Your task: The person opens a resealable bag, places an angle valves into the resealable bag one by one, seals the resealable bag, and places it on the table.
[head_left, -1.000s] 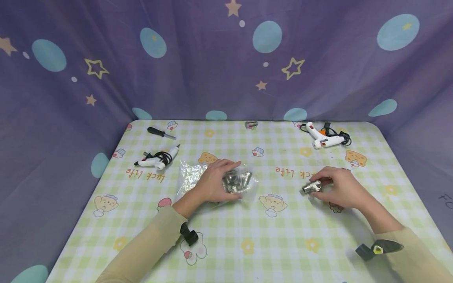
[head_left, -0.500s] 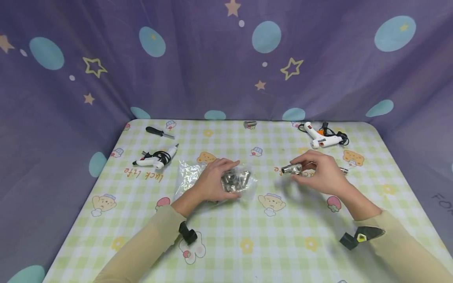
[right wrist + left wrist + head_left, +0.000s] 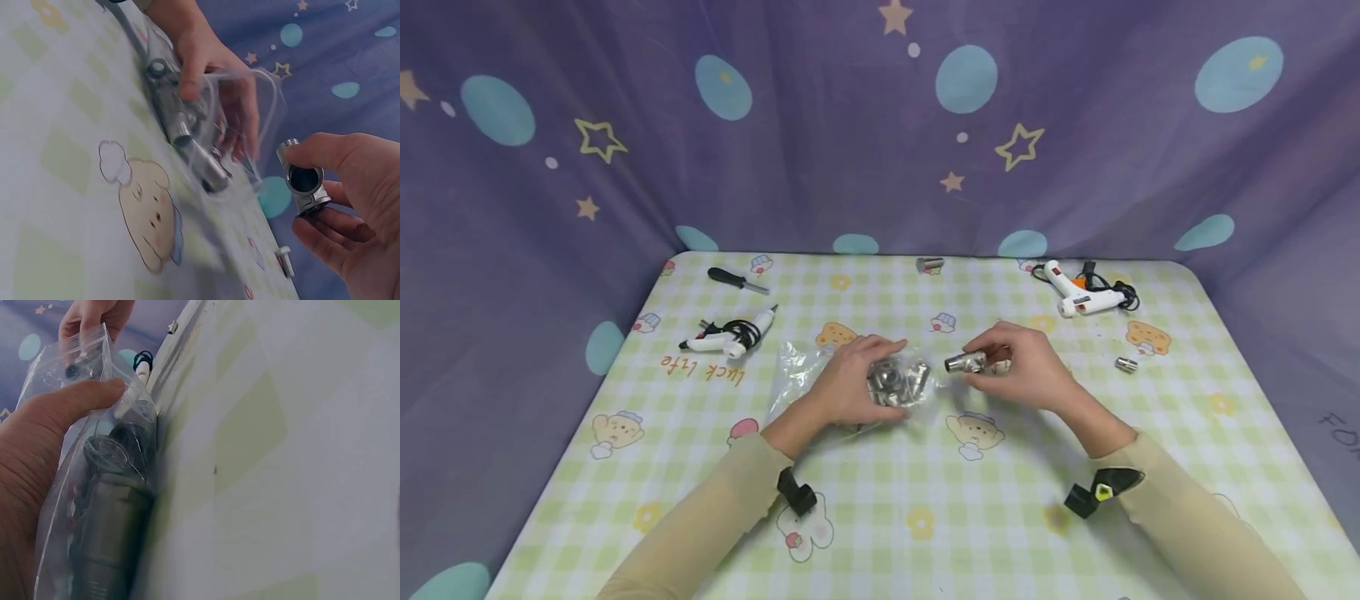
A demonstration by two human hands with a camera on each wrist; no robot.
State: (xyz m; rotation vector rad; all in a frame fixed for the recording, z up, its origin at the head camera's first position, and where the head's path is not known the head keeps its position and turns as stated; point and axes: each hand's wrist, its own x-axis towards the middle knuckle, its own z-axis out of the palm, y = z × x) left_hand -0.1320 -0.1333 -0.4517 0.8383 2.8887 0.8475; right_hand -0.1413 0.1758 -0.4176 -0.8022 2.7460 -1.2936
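Head view: right hand pinches a silver metal tee fitting near a clear plastic bag the left hand grips; bagging seems underway, next needing aligned insertion.

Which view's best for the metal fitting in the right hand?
Right wrist: the metal fitting is close up, its round opening facing the camera, though the right hand covers part. Head shows it small, one end projecting past the fingers. Left wrist shows it small and unclear, through the clear bag.

checkered table, bag, black-handled tool, glue guns
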